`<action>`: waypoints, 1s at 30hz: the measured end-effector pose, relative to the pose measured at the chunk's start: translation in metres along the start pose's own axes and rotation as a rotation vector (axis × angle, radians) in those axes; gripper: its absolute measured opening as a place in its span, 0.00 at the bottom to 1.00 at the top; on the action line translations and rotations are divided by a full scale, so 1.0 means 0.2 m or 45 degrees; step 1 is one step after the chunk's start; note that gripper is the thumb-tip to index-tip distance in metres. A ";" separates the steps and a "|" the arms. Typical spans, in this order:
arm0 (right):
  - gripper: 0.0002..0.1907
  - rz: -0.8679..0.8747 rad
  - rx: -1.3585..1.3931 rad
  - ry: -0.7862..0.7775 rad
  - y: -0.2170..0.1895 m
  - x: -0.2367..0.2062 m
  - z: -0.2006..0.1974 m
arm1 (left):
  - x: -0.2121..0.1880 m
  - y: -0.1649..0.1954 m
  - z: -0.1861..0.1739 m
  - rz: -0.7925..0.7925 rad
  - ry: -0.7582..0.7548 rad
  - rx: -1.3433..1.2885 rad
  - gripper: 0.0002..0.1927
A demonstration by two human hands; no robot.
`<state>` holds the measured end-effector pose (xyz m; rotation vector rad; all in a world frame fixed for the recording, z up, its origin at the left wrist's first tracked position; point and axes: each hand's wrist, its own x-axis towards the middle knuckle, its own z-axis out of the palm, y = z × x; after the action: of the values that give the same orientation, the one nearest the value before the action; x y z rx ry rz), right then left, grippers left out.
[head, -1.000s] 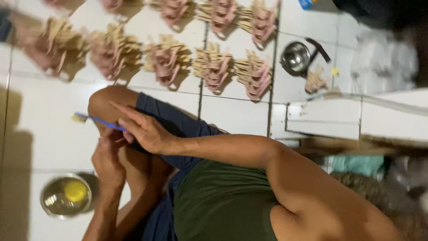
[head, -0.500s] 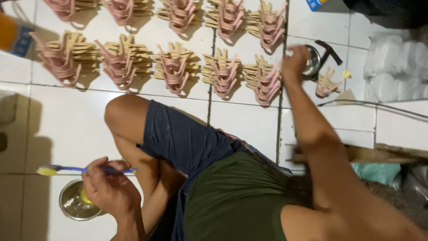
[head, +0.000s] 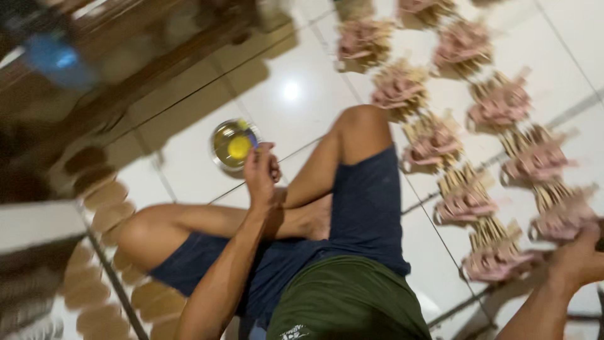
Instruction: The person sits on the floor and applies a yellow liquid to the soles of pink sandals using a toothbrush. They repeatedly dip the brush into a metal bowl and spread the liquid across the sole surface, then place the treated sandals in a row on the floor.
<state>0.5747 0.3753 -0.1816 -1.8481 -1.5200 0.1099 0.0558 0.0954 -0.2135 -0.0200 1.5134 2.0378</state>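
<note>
Blurrily, left hand [head: 261, 169] grip closed beside metal bowl [head: 233, 143]; right hand [head: 579, 255] grip indiscernible.

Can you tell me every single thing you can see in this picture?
stick bundles: about a dozen, tan sticks with pink parts, in rows on the white tiled floor, right side.
metal bowl: one, silver with yellow inside, on the floor by the left hand.
brown ovals: a row, lower left, blurred.
shorts: blue. Shirt: green.
left hand: closed, beside the bowl.
right hand: at the nearest bundles.
</note>
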 end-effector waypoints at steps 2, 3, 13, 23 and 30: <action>0.16 -0.216 0.591 -0.189 -0.33 -0.05 0.15 | -0.01 0.04 -0.04 0.039 -0.047 -0.024 0.12; 0.16 -0.244 0.885 -0.370 -0.52 -0.12 0.24 | -0.02 0.06 -0.07 0.051 -0.073 -0.037 0.13; 0.26 0.596 1.710 -2.524 -1.85 -1.38 0.64 | -0.11 0.17 -0.48 -0.057 -0.017 -0.143 0.22; 0.39 0.255 1.124 -2.310 -1.96 -1.67 0.85 | 0.10 0.07 -0.65 -0.118 0.180 -0.406 0.13; 0.66 -1.365 0.934 -1.809 -2.18 -1.79 0.92 | 0.22 0.13 -0.70 -0.102 0.379 0.141 0.14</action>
<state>0.0202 0.1632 -0.1975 -0.0013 -2.5901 1.4167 -0.0379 -0.0123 -0.2565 -0.3486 1.7733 1.9488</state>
